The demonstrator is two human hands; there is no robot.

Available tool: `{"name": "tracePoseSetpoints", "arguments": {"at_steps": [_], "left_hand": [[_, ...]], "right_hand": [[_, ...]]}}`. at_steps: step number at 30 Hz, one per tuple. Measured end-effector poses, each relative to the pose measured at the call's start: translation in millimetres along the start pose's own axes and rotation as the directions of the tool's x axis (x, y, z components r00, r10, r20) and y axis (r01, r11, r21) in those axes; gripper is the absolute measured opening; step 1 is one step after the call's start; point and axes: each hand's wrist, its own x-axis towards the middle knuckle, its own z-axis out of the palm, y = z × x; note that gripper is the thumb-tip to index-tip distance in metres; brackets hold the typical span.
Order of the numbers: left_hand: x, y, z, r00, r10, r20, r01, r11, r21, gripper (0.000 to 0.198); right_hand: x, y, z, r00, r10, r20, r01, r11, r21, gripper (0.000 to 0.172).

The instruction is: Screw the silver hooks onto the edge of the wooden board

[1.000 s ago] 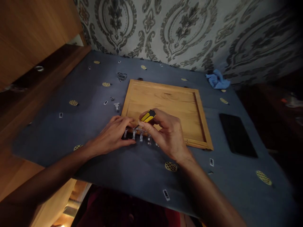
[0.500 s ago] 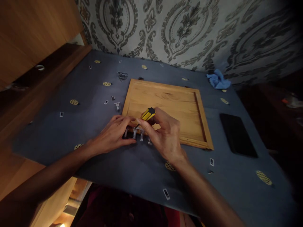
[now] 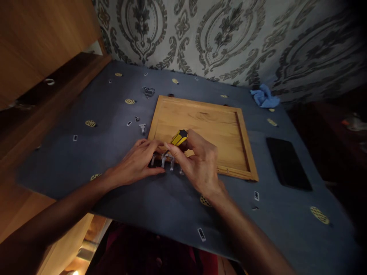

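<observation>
A wooden framed panel lies on the table, with several small metal hooks along its near edge. In my right hand is a screwdriver with a yellow and black handle, tilted so its shaft points down at the base of one hook. My left hand grips the panel's near left corner, fingers over the frame and thumb below the hooks. Its fingertips are close to the screwdriver tip, which they partly hide. Left of the panel lie a loose hook and some small screws.
The table has a dark blue patterned cover. A black phone lies to the right, a blue cloth at the back right. More metal hooks lie at the back left. One screw is near the right front. A patterned wall closes the back.
</observation>
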Motion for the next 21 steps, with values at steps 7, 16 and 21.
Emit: {"name": "tracePoseSetpoints", "arguments": {"at_steps": [7, 16, 21], "left_hand": [[-1, -1, 0.1, 1.0, 0.011, -0.004, -0.01, 1.0, 0.013, 0.05], [-1, -2, -1.0, 1.0, 0.017, 0.003, -0.017, 0.999, 0.039, 0.051], [-1, -3, -0.6, 1.0, 0.02, 0.017, -0.022, 0.997, 0.078, 0.056]], "right_hand": [[-1, -2, -7, 0.985, 0.086, -0.148, -0.066, 0.989, 0.133, 0.024], [-5, -6, -25, 0.916, 0.278, -0.289, -0.228, 0.954, 0.196, 0.018], [-27, 7, -37, 0.866, 0.398, -0.301, -0.305, 0.9, 0.312, 0.017]]}}
